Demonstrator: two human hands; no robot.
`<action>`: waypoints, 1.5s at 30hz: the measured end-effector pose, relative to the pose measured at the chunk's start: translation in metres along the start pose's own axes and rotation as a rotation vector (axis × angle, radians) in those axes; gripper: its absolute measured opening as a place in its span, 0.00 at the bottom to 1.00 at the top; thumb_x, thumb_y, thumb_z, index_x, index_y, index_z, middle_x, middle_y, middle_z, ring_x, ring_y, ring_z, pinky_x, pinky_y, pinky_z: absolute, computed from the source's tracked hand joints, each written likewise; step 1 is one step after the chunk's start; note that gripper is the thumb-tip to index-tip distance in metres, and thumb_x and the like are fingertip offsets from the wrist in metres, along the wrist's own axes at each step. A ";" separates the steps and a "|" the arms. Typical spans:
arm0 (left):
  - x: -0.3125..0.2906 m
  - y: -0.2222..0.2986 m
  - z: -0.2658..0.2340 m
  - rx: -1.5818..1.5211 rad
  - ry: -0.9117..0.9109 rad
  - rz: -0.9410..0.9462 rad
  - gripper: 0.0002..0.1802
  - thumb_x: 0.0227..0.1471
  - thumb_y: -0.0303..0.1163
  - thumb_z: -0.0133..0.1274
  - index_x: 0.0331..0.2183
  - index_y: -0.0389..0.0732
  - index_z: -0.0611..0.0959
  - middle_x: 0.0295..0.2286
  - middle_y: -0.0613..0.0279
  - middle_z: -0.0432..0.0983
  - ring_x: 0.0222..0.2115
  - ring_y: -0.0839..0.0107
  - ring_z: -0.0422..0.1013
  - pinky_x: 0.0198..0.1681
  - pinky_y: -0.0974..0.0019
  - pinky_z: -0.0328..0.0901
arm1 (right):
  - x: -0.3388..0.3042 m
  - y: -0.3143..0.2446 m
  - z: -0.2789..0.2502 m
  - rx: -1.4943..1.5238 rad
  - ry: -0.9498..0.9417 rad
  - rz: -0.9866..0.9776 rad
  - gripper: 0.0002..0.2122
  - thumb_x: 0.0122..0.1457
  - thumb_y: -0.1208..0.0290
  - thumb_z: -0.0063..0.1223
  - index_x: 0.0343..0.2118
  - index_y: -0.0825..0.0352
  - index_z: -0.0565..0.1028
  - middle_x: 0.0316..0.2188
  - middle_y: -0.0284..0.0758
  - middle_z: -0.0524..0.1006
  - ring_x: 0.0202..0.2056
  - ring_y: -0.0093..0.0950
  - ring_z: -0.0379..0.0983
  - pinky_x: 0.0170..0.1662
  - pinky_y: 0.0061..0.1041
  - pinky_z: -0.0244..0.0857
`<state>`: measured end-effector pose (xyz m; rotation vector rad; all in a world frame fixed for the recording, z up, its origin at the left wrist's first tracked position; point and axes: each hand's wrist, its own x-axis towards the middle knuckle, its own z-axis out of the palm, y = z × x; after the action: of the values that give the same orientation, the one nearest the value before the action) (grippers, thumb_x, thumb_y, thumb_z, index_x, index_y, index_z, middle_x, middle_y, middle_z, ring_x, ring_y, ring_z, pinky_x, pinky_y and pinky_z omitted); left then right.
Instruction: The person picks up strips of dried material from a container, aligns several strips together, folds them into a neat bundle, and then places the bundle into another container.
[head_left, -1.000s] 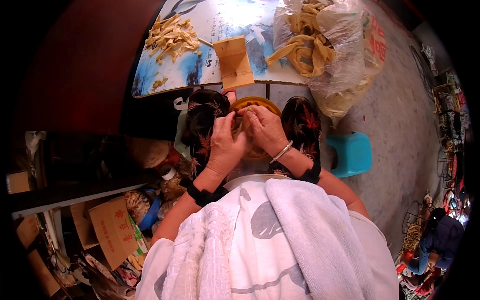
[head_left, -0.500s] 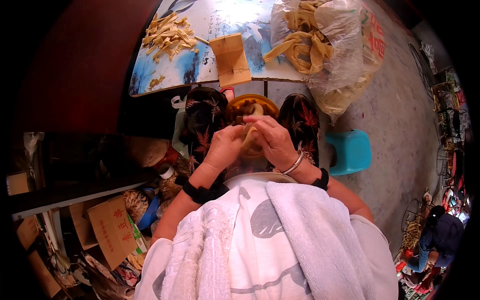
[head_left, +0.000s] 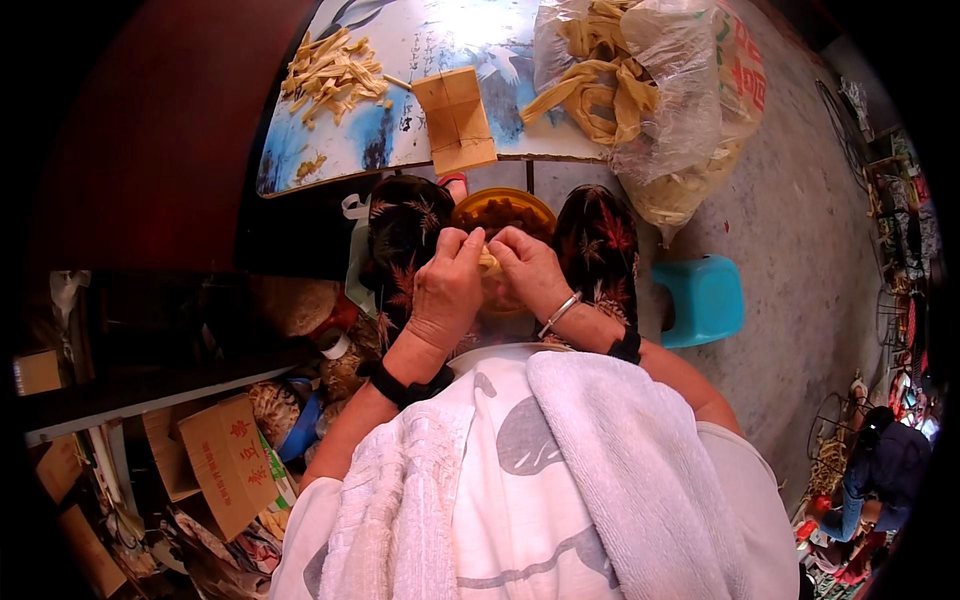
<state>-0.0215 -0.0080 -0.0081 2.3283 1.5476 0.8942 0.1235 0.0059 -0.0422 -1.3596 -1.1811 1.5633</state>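
Fingertips drawn nearly together, a seated person's left hand [head_left: 447,290] and right hand [head_left: 530,274] pinch a pale-yellow piece [head_left: 488,262] between them, by the near side of a yellow basin [head_left: 549,213] — its dark contents too shadowed to identify. The work looks partway along: short strips resembling dried tofu skin [head_left: 335,78] lie heaped at left on the painted table [head_left: 350,152], while long, looped lengths [head_left: 628,112] are left uncut — at the plastic bag [head_left: 685,85] on the right.

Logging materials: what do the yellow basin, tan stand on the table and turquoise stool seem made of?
Basin: probably plastic, somewhat glossy, from its smooth bright rim. Tan stand: perhaps matte wood, from its flat panels; cardboard possible. Stool: likely smooth plastic, evenly coloured, rounded corners.
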 end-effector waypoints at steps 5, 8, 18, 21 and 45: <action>0.001 -0.002 0.001 -0.026 -0.008 -0.093 0.18 0.48 0.17 0.50 0.44 0.33 0.79 0.34 0.49 0.70 0.32 0.52 0.73 0.34 0.61 0.70 | -0.007 -0.006 -0.004 -0.006 -0.130 -0.141 0.11 0.64 0.65 0.49 0.37 0.68 0.76 0.26 0.32 0.78 0.25 0.21 0.74 0.29 0.22 0.69; 0.001 -0.007 0.003 -0.161 -0.040 -0.097 0.17 0.49 0.17 0.50 0.43 0.33 0.79 0.33 0.52 0.70 0.30 0.55 0.73 0.34 0.65 0.69 | -0.002 0.006 -0.004 -0.140 -0.058 -0.364 0.10 0.64 0.65 0.49 0.38 0.67 0.76 0.26 0.30 0.77 0.26 0.20 0.74 0.31 0.22 0.68; 0.002 -0.010 -0.004 -0.316 -0.101 -0.346 0.14 0.47 0.21 0.51 0.40 0.35 0.78 0.33 0.52 0.71 0.32 0.56 0.72 0.37 0.62 0.68 | -0.006 0.001 -0.005 0.752 -0.356 0.286 0.10 0.66 0.61 0.45 0.42 0.60 0.74 0.37 0.24 0.74 0.31 0.14 0.71 0.36 0.16 0.69; -0.001 -0.012 0.001 -0.189 -0.043 -0.256 0.10 0.50 0.19 0.51 0.37 0.36 0.78 0.29 0.61 0.73 0.27 0.71 0.72 0.33 0.71 0.68 | -0.004 0.002 -0.004 0.640 -0.328 0.230 0.11 0.66 0.61 0.44 0.41 0.61 0.74 0.37 0.25 0.74 0.31 0.15 0.72 0.35 0.15 0.70; -0.011 -0.019 -0.002 -1.590 0.052 -0.855 0.09 0.57 0.27 0.54 0.41 0.40 0.77 0.33 0.63 0.77 0.30 0.76 0.73 0.35 0.70 0.69 | -0.011 -0.016 -0.008 -0.234 0.053 -0.401 0.06 0.62 0.70 0.51 0.31 0.67 0.73 0.18 0.37 0.75 0.19 0.27 0.75 0.23 0.24 0.66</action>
<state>-0.0397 -0.0103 -0.0200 0.4782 0.9115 1.1756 0.1321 0.0021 -0.0237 -1.2036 -1.5315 1.1270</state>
